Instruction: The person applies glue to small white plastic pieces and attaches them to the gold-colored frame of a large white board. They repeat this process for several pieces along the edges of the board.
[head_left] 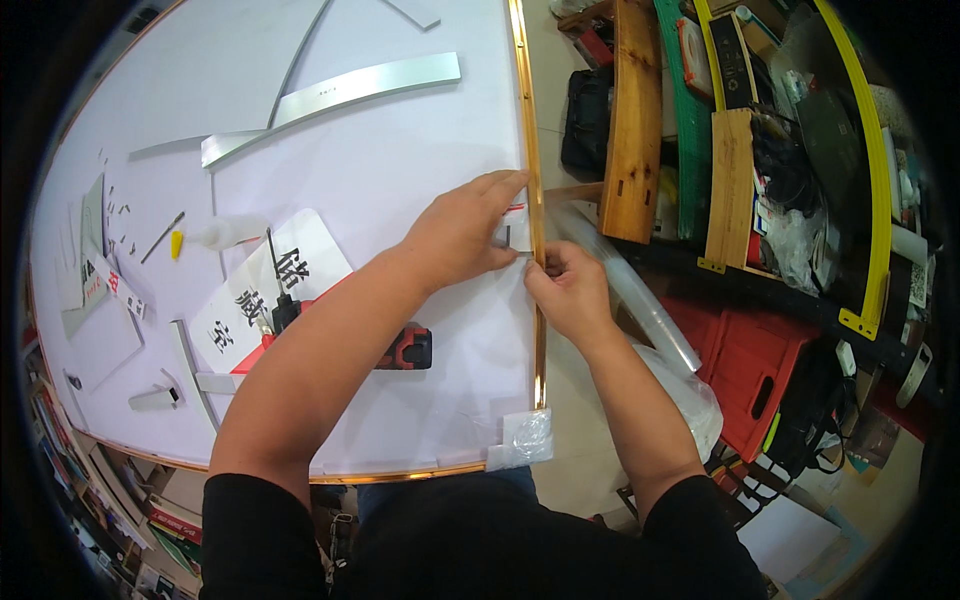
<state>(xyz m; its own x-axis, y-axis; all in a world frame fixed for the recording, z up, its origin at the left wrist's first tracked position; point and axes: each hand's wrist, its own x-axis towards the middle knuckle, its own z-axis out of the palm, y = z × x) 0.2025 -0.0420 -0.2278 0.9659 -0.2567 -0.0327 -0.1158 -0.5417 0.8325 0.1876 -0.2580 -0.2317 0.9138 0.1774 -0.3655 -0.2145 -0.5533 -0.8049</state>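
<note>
A large white board point(430, 130) lies in front of me, edged with a shiny gold frame point(522, 60). Along its right side, my left hand point(465, 230) rests with thumb and fingers spread, fingertips at the gold edge. Between them is a small clear plastic piece point(514, 212) with a red line, partly covered by the hand. Just outside the frame, my right hand point(572, 290) is closed, thumb and fingers pinched against the edge; what they hold is hidden. Beneath my left forearm lies a red and black power drill point(408, 348), partly covered.
Bubble wrap point(525, 438) covers the near right frame corner. On the board are silver metal strips point(370, 82), a white lettered card point(310, 250), a yellow-handled screwdriver point(176, 243) and scattered small parts. To the right stand a wooden plank point(632, 120), a plastic-wrapped roll point(640, 290) and a red crate point(745, 375).
</note>
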